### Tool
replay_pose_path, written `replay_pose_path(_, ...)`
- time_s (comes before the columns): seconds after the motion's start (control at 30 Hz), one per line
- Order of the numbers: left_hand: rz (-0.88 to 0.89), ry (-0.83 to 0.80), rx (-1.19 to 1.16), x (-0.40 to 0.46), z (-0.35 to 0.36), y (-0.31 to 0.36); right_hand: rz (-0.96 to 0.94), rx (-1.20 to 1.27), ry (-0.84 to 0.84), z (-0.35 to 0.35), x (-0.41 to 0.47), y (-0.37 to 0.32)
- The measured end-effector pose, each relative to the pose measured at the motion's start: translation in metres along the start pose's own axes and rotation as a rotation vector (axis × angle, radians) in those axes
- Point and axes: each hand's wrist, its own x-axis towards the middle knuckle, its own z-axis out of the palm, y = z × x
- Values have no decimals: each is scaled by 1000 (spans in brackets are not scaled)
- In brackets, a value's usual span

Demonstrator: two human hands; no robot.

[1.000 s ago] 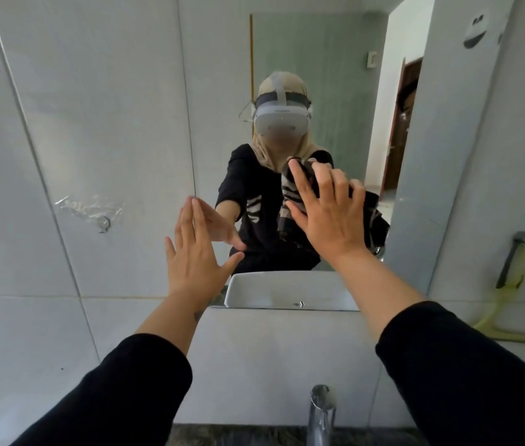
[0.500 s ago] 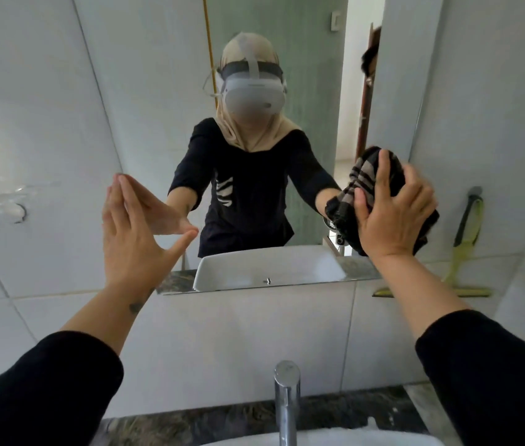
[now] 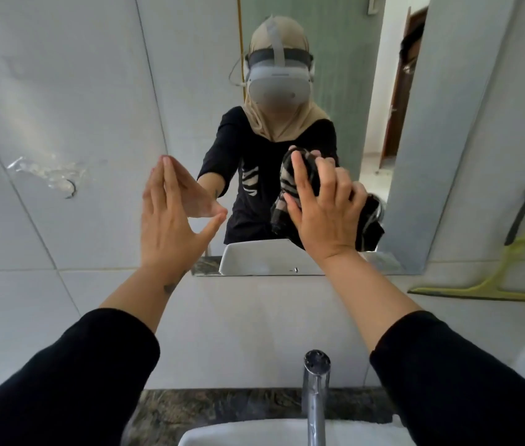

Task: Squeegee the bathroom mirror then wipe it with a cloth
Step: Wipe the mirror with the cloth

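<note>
The bathroom mirror (image 3: 190,91) hangs on the tiled wall ahead and reflects a person in black sleeves. My right hand (image 3: 325,217) presses a dark striped cloth (image 3: 282,204) flat against the lower middle of the glass, fingers spread over it. My left hand (image 3: 171,217) rests flat on the mirror's lower left part, fingers together, thumb out, holding nothing. A yellow-green squeegee (image 3: 496,278) with a dark handle leans against the wall tiles to the right of the mirror.
A chrome tap (image 3: 315,391) stands over the white basin (image 3: 254,436) at the bottom edge. A dark stone counter (image 3: 206,407) runs behind the basin. A wall hook with old tape residue (image 3: 64,185) shows on the left.
My right hand has slid the cloth from the mirror's lower right edge back to the left, toward the middle. My left hand stays pressed on the glass. The camera has shifted.
</note>
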Motion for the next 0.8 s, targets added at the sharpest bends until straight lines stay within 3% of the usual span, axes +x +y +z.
replay_pose_path(0.23,24,-10,46,-23,1,-32,-293,75,-30,5,-1,-93)
replay_pose_path(0.4,-6,-57,0,-39,7,-41,-427,47,-35,7,-26,-112)
replay_pose_path(0.6,-34,-115,-59,-56,24,-30,-583,26,-84,6,-64,-56)
replay_pose_path(0.8,-120,-139,-111,-65,39,-11,-302,-69,-141,0,-82,48)
